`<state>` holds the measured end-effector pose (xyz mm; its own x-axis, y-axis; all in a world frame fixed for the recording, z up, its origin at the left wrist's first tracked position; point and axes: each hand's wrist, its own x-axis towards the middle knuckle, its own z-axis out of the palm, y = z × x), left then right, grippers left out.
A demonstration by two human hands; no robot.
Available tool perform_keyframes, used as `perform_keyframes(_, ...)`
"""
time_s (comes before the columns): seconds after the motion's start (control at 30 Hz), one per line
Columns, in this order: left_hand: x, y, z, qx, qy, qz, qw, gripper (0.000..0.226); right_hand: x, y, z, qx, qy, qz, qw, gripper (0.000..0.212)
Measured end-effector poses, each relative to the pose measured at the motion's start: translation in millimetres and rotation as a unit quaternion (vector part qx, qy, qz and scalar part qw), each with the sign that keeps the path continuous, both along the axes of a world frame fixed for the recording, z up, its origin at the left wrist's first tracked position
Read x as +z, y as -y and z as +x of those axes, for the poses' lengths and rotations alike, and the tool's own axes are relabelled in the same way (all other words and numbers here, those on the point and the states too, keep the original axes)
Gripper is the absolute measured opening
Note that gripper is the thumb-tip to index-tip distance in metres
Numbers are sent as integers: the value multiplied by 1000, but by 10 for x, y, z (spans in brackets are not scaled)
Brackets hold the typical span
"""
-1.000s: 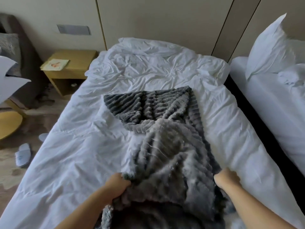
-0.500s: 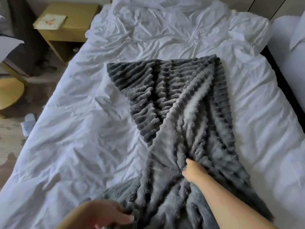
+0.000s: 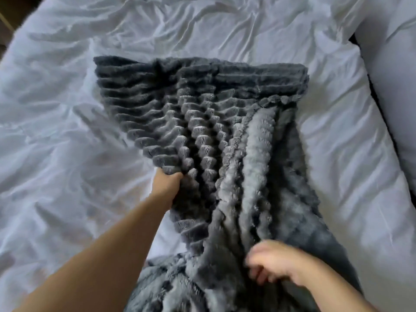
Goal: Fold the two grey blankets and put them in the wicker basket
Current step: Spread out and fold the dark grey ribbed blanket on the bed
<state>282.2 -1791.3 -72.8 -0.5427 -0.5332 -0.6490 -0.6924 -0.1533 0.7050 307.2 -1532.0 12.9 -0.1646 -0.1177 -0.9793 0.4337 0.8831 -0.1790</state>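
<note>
A grey ribbed plush blanket (image 3: 225, 104) lies partly spread on the white bed, its far edge straight and its near part bunched into long folds. My left hand (image 3: 167, 184) grips the blanket's left edge at mid bed, fingers curled into the fabric. My right hand (image 3: 273, 264) is blurred at the lower right, its fingers curled on a bunch of folds that converge toward it. I see only this one blanket, and the wicker basket is out of view.
The crumpled white duvet (image 3: 67, 131) covers the bed all around the blanket. A second white bed (image 3: 391, 64) lies at the right across a narrow dark gap (image 3: 378, 104). A sliver of dark floor shows at the top left corner.
The view has tilted down and closer to the bed. My left hand reached forward and took hold of the blanket's left edge. My right hand drew back toward me along the folds.
</note>
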Motion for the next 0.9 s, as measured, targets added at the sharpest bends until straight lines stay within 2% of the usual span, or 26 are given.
perform_keyframes(0.03, -32, -37, 80, -90, 18, -86, 992, 6, -73, 68, -194, -145, -113, -14, 983, 13)
perform_keyframes(0.07, 55, -127, 209, -211, 38, -136, 967, 11, -96, 127, -421, -238, -249, -17, 939, 12)
perform_keyframes(0.1, 78, -217, 335, -332, 52, -149, 930, 17, -150, 213, -659, -271, -385, 6, 882, 10)
perform_keyframes(0.13, 108, -294, 488, -422, 72, -124, 895, 16, -181, 325, -864, -273, -450, 14, 850, 10)
perform_keyframes(0.17, 111, -347, 634, -499, 92, -101, 856, 9, -211, 446, -1003, -257, -472, 0, 844, 14)
perform_keyframes(0.2, 151, -385, 778, -552, 117, -75, 822, 15, -247, 569, -1075, -237, -449, -28, 861, 29)
perform_keyframes(0.23, 166, -407, 911, -595, 127, -60, 791, 27, -314, 675, -1102, -209, -407, -38, 888, 54)
perform_keyframes(0.27, 177, -423, 1004, -616, 137, -26, 775, 34, -402, 762, -1082, -151, -360, -23, 920, 80)
perform_keyframes(0.3, 195, -404, 1053, -616, 145, 21, 774, 33, -497, 809, -1008, -73, -324, 18, 943, 97)
perform_keyframes(0.33, 215, -356, 1070, -590, 152, 96, 787, 27, -600, 810, -917, -4, -314, 70, 947, 103)
perform_keyframes(0.37, 244, -293, 1059, -545, 152, 189, 803, 21, -678, 772, -835, 38, -327, 117, 937, 98)
perform_keyframes(0.4, 263, -207, 1028, -486, 142, 265, 821, 23, -720, 719, -786, 44, -349, 136, 926, 86)
perform_keyframes(0.43, 300, -109, 970, -412, 126, 300, 851, 31, -730, 663, -752, 25, -373, 129, 919, 72)
perform_keyframes(0.5, 254, 90, 865, -218, 97, 263, 935, 53, -745, 469, -702, -35, -376, 72, 923, 57)
perform_keyframes(0.53, 207, 186, 789, -103, 79, 255, 958, 56, -714, 350, -668, -49, -352, 40, 934, 54)
perform_keyframes(0.6, 133, 340, 605, 97, 35, 286, 953, 46, -624, 94, -542, -29, -267, -14, 963, 39)
perform_keyframes(0.63, 100, 380, 503, 148, 32, 291, 945, 41, -567, -21, -456, 10, -204, -11, 979, 41)
perform_keyframes(0.67, 75, 382, 406, 167, 41, 297, 939, 38, -495, -118, -388, 88, -139, 9, 986, 48)
perform_keyframes(0.7, 63, 348, 328, 178, 47, 308, 933, 36, -412, -190, -348, 178, -91, 56, 978, 55)
perform_keyframes(0.73, 75, 297, 265, 189, 49, 321, 927, 29, -351, -250, -347, 256, -65, 100, 959, 61)
perform_keyframes(0.77, 106, 243, 211, 200, 50, 334, 920, 22, -275, -276, -376, 292, -48, 144, 944, 67)
perform_keyframes(0.83, 255, 134, 179, 187, 34, 362, 913, 16, -138, -266, -495, 270, -31, 198, 942, 79)
perform_keyframes(0.87, 351, 85, 201, 169, 7, 370, 914, 15, -69, -227, -576, 242, -53, 212, 945, 77)
perform_keyframes(0.9, 431, 47, 235, 148, -31, 360, 921, 14, -36, -195, -662, 198, -124, 220, 947, 70)
